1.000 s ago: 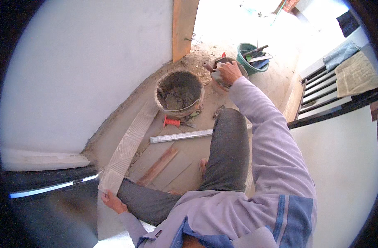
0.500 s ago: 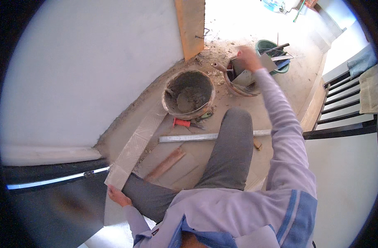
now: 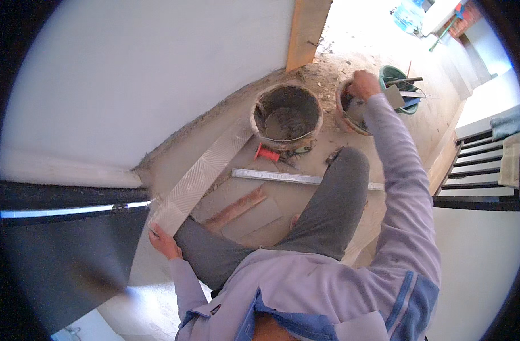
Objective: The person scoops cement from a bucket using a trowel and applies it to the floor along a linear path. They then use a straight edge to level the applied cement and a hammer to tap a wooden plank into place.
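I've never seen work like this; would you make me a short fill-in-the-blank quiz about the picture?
1. The ____ hand holds the near end of the ridged strip.
2. The spool beside the large bucket is ____.
3. The tool bucket is coloured ____.
4. The long silver bar is partly hidden by the ____ leg.

Missing words: left; red; green; right.

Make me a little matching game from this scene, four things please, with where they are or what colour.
1. Spool
2. Left hand
3. Metal bar
4. Right hand

A. Partly hidden by a knee
B. At the bucket beside the green bucket
C. Red-orange
D. At the patterned strip's near end

Pairs: 1-C, 2-D, 3-A, 4-B
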A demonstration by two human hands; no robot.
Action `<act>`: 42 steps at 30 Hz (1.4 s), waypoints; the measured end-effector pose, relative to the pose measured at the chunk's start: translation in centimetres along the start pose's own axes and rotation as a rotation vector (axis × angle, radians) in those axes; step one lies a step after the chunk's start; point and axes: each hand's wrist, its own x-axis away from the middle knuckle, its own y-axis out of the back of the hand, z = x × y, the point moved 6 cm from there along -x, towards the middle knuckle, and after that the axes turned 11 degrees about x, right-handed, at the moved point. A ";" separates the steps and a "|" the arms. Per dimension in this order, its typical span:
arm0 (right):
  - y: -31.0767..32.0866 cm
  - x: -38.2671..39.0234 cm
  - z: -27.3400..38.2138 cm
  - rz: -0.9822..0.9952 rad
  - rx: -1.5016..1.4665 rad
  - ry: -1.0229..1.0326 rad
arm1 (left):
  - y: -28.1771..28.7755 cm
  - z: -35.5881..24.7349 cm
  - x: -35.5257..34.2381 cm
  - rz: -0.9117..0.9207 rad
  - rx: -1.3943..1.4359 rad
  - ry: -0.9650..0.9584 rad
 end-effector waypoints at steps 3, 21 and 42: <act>4.7 1.4 -4.9 -0.229 0.067 0.133 | -0.6 1.2 0.0 0.017 0.137 0.012; 3.9 6.7 20.8 0.121 0.435 0.559 | 1.5 4.1 -1.2 -0.051 -0.008 -0.062; -7.2 8.2 17.0 0.258 0.273 0.622 | 1.7 1.4 0.4 -0.128 0.044 -0.092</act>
